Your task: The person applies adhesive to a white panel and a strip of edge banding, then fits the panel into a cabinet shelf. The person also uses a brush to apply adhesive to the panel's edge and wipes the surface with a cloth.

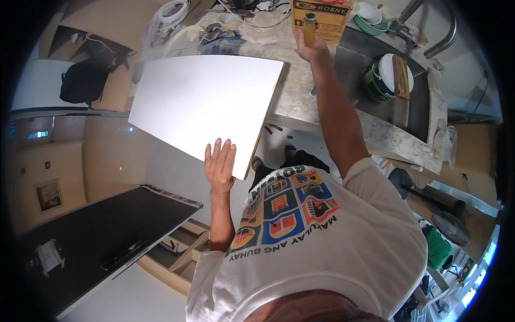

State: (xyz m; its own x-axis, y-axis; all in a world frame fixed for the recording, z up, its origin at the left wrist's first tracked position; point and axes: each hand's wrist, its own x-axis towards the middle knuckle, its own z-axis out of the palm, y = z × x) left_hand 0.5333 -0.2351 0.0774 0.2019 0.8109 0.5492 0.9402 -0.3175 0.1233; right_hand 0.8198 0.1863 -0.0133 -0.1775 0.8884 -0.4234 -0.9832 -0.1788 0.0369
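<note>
A large white board lies tilted across the counter's front edge, its near corner reaching out toward my body. On that corner my left hand rests flat, fingers stretched out. My right arm reaches far forward over the counter. In my right hand is a small yellowish bottle with a dark top, held upright by closed fingers. Right behind the bottle stands a brown cardboard box, partly covered by it. I cannot tell whether the bottle touches the box.
The stone counter holds a sink with a lidded bucket and a wood block on it. Coiled white hose and clutter line the back. A black panel lies at left; a fan stands at right.
</note>
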